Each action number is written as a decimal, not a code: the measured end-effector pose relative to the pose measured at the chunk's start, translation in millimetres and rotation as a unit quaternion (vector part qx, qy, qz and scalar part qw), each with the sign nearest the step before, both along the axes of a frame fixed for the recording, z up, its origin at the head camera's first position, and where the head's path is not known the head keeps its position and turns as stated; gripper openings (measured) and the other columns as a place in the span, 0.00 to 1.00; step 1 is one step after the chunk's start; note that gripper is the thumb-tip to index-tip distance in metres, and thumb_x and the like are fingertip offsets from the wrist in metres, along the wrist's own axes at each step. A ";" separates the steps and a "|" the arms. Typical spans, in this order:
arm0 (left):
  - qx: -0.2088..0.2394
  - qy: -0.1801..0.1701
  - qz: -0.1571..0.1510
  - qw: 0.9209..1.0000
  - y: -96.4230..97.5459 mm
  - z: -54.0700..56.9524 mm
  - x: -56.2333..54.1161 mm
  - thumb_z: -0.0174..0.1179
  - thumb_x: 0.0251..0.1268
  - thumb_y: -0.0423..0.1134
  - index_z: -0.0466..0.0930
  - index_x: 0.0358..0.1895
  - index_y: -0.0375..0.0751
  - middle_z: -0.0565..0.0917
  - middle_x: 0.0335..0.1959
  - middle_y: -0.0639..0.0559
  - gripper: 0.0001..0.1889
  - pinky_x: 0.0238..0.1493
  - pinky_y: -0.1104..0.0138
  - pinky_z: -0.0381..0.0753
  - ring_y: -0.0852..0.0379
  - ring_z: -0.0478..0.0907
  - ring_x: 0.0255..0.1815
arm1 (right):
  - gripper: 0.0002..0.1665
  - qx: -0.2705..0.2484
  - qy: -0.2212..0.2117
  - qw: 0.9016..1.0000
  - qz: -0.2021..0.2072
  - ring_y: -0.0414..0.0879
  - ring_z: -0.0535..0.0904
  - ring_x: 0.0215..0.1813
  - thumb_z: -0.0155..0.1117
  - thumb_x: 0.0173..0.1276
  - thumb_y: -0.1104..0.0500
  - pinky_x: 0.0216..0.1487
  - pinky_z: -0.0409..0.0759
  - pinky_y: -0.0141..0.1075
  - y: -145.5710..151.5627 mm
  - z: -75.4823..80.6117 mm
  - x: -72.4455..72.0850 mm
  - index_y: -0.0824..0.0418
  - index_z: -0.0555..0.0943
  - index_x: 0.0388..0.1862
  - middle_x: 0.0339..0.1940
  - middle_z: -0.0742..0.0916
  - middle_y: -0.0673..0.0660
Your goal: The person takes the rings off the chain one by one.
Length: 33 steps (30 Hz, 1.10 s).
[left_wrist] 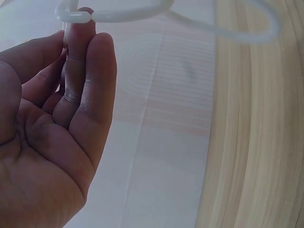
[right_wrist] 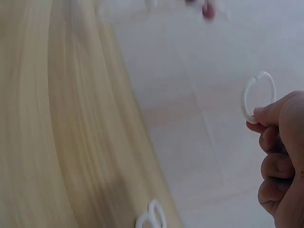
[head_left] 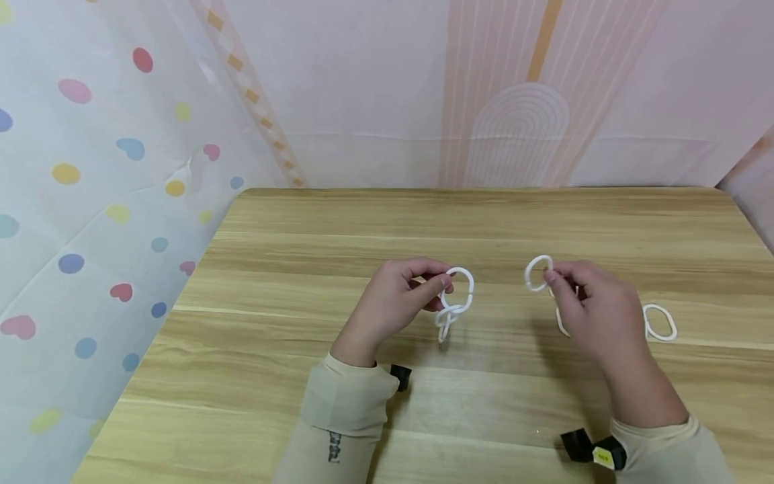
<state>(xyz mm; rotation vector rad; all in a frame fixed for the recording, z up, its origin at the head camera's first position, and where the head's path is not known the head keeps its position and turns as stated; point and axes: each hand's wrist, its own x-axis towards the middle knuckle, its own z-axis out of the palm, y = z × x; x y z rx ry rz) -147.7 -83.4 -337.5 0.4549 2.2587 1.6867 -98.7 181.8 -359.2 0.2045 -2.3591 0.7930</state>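
Between thumb and fingers, my left hand (head_left: pixel 402 296) pinches a white plastic ring (head_left: pixel 471 286) that has a small gap in its side. More linked white rings (head_left: pixel 444 329) dangle from it above the table. My right hand (head_left: pixel 595 309) pinches a single white ring (head_left: pixel 528 272) by its edge, held up apart from the left hand's chain. That ring's gap shows in the right wrist view, where the ring (right_wrist: pixel 245 102) stands upright above the thumb tip. In the left wrist view, the held rings (left_wrist: pixel 128 15) cross the top, partly cut off.
Loose white rings (head_left: pixel 660 323) lie on the wooden table (head_left: pixel 242 376) beside and beneath my right hand, partly hidden by it. Black wrist-camera mounts (head_left: pixel 577 445) sit at both cuffs. A patterned cloth (head_left: pixel 363 81) hangs behind the table's far edge.
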 end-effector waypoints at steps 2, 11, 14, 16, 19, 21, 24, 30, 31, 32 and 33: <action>0.001 0.000 -0.002 1.000 0.0 -0.3 0.2 0.60 0.72 0.33 0.87 0.48 0.36 0.88 0.39 0.48 0.08 0.40 0.64 0.86 0.54 0.85 0.28 | 0.03 -0.012 -0.028 0.999 -0.035 0.30 0.66 0.23 0.70 0.66 0.64 0.24 0.62 0.24 9.0 -2.5 -2.2 0.65 0.88 0.36 0.22 0.83 0.54; 0.004 -0.009 -0.008 1.000 -0.3 0.5 0.9 0.61 0.72 0.33 0.86 0.49 0.37 0.88 0.39 0.48 0.09 0.40 0.64 0.86 0.42 0.86 0.32 | 0.12 -0.017 -0.124 0.984 -0.130 0.36 0.71 0.28 0.63 0.72 0.56 0.29 0.67 0.36 35.4 -11.9 -8.9 0.64 0.88 0.41 0.29 0.86 0.60; 0.001 -0.009 -0.009 1.000 -0.3 0.9 1.1 0.61 0.72 0.33 0.87 0.49 0.37 0.88 0.40 0.49 0.09 0.40 0.64 0.86 0.46 0.86 0.31 | 0.14 -0.012 -0.150 0.978 -0.144 0.47 0.75 0.31 0.62 0.74 0.55 0.30 0.69 0.43 41.3 -13.2 -10.6 0.65 0.88 0.43 0.32 0.87 0.62; 0.000 -0.009 -0.008 1.000 -0.1 1.0 1.1 0.61 0.72 0.33 0.87 0.49 0.37 0.88 0.40 0.49 0.09 0.40 0.64 0.86 0.47 0.86 0.30 | 0.14 -0.013 -0.158 0.975 -0.154 0.48 0.76 0.31 0.62 0.74 0.55 0.30 0.69 0.43 44.7 -14.1 -11.2 0.65 0.88 0.44 0.34 0.88 0.63; -0.001 -0.011 -0.007 1.000 0.2 0.4 0.7 0.61 0.72 0.33 0.87 0.48 0.38 0.88 0.39 0.49 0.08 0.40 0.64 0.86 0.44 0.86 0.31 | 0.15 -0.014 -0.165 0.972 -0.168 0.48 0.76 0.33 0.63 0.74 0.55 0.30 0.69 0.43 49.4 -15.0 -11.1 0.65 0.88 0.46 0.37 0.88 0.63; 0.002 -0.013 -0.007 1.000 0.3 -0.2 0.6 0.61 0.72 0.33 0.87 0.48 0.38 0.88 0.39 0.49 0.08 0.40 0.64 0.86 0.41 0.86 0.32 | 0.16 -0.014 -0.177 0.968 -0.176 0.50 0.77 0.34 0.61 0.75 0.54 0.31 0.69 0.44 53.1 -14.9 -10.3 0.64 0.88 0.47 0.39 0.88 0.63; 0.004 -0.012 -0.009 1.000 0.3 -0.7 0.6 0.61 0.72 0.33 0.87 0.48 0.38 0.88 0.38 0.49 0.08 0.40 0.64 0.86 0.38 0.86 0.34 | 0.19 -0.010 -0.209 0.961 -0.180 0.57 0.79 0.39 0.57 0.77 0.52 0.32 0.69 0.45 60.4 -14.6 -9.5 0.65 0.86 0.50 0.40 0.87 0.65; 0.002 -0.007 -0.015 1.000 0.6 0.1 0.7 0.60 0.72 0.32 0.87 0.48 0.38 0.87 0.38 0.48 0.08 0.39 0.64 0.87 0.39 0.86 0.33 | 0.20 0.004 -0.252 0.951 -0.180 0.65 0.81 0.42 0.54 0.78 0.51 0.32 0.70 0.51 72.2 -16.5 -9.1 0.65 0.84 0.50 0.41 0.87 0.67; 0.001 -0.007 -0.015 1.000 0.5 0.1 0.8 0.60 0.72 0.32 0.87 0.48 0.38 0.87 0.38 0.48 0.08 0.39 0.64 0.87 0.39 0.86 0.33 | 0.21 0.009 -0.260 0.949 -0.179 0.66 0.81 0.43 0.53 0.79 0.50 0.32 0.70 0.52 73.8 -17.2 -9.4 0.65 0.84 0.50 0.41 0.87 0.67; 0.001 -0.008 -0.015 1.000 0.4 0.1 0.9 0.60 0.72 0.32 0.87 0.48 0.38 0.87 0.38 0.48 0.08 0.39 0.64 0.87 0.39 0.86 0.33 | 0.21 0.012 -0.267 0.947 -0.179 0.67 0.81 0.43 0.53 0.79 0.50 0.32 0.70 0.52 75.4 -17.6 -9.7 0.65 0.84 0.51 0.42 0.87 0.68; 0.001 -0.008 -0.015 1.000 0.4 0.1 0.9 0.60 0.72 0.32 0.87 0.48 0.38 0.87 0.38 0.48 0.08 0.39 0.64 0.87 0.40 0.86 0.33 | 0.22 0.015 -0.278 0.944 -0.179 0.68 0.80 0.44 0.53 0.79 0.49 0.32 0.70 0.52 77.3 -17.8 -10.0 0.65 0.83 0.51 0.43 0.87 0.68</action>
